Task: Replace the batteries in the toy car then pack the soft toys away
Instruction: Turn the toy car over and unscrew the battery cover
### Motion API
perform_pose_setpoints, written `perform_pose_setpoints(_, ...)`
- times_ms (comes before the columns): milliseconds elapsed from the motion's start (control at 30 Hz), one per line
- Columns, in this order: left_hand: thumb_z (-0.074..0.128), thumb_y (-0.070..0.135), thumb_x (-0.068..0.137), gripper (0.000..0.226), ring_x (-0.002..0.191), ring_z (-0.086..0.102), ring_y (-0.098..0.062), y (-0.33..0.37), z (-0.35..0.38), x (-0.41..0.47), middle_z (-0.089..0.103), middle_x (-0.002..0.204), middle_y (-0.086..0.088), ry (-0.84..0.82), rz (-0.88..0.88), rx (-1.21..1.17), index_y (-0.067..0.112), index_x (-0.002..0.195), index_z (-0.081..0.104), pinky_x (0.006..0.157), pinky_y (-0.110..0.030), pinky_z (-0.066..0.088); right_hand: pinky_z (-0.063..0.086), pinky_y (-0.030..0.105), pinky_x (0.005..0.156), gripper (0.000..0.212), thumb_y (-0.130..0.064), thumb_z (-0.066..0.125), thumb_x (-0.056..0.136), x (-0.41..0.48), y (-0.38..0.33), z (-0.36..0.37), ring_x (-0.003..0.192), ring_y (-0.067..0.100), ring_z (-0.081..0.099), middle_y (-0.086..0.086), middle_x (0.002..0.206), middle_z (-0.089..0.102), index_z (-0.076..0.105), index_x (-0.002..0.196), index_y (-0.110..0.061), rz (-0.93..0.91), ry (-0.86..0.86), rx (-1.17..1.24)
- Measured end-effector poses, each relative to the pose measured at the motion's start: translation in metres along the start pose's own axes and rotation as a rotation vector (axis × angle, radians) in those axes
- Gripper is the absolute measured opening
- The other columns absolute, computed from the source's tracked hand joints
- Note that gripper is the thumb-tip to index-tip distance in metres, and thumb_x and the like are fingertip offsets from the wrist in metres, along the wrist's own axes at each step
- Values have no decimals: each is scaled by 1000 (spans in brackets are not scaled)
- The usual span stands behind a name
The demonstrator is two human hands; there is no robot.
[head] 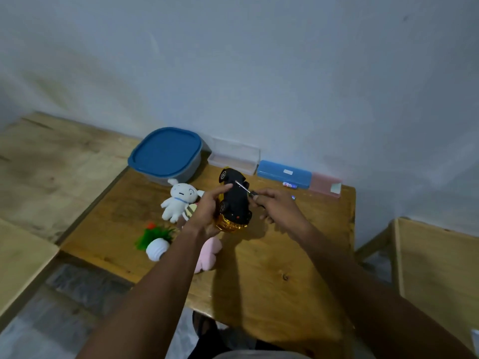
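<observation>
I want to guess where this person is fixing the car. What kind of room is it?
Probably a plain room at home or a classroom: bare wooden tables against a pale wall, pencil cases at the back, and soft toys lying about.

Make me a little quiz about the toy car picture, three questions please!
1. True or false: the toy car is turned so its black underside faces up.
2. What does the right hand hold? A) a battery B) a screwdriver C) a soft toy
3. Fill in: the container by the wall has a ____ lid.

Key
1. True. The left hand holds it that way.
2. B, its tip rests on the car's underside.
3. Blue, and the lid is on.
</observation>
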State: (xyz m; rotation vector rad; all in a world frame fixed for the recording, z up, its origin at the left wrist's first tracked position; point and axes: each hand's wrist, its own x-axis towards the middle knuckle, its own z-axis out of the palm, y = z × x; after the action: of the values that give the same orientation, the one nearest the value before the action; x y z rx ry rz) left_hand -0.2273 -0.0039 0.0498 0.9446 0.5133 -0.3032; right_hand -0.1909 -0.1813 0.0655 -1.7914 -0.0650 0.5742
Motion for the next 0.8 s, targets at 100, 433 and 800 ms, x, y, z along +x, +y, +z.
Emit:
perform_pose_setpoints(100, 64, 26, 75, 70, 92, 64, -38, 5, -4, 0, 64, 113, -28, 29, 42, -21, -9, 135, 53, 83, -42, 53, 37, 19, 50, 19, -29, 57, 98, -2, -9, -7, 58, 7, 50, -3, 75, 65, 74, 100, -21, -79, 84, -121)
perform_pose_setpoints(433, 43, 20, 93, 27, 67, 64, -27, 23, 16, 15, 68, 81, -14, 8, 157, 239, 7, 103, 65, 63, -34, 54, 50, 27, 73, 24, -38, 68, 89, 6, -38, -26, 81, 7, 67, -7, 82, 75, 80, 91, -18, -253, 243, -414)
perform_pose_setpoints(800, 47, 24, 90, 37, 78, 63, -31, 28, 23, 27, 67, 92, -17, 29, 184, 290, 6, 117, 64, 71, -37, 53, 41, 17, 60, 22, -35, 69, 90, 10, -43, -31, 69, 3, 62, -11, 71, 68, 80, 96, -16, -273, 250, -388)
